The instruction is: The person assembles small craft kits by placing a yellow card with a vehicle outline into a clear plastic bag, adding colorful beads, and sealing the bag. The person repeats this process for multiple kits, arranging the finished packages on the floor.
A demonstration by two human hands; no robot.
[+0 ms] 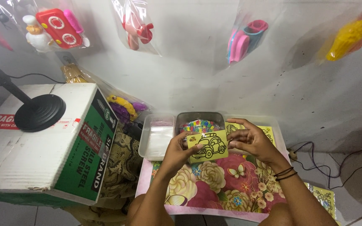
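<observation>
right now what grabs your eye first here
First, the yellow card with a car outline, held at centre between the left hand and right hand above a flowered board. Next, the bagged plastic toys hung along the wall, and the big cardboard box at left.

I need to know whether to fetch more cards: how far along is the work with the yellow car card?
Done: nothing clearly; whether the car outline is filled in is too small to tell. In hand: both the left hand and right hand hold the yellow car card above the floral board. Left: another yellow card waits in the clear tray.
</observation>
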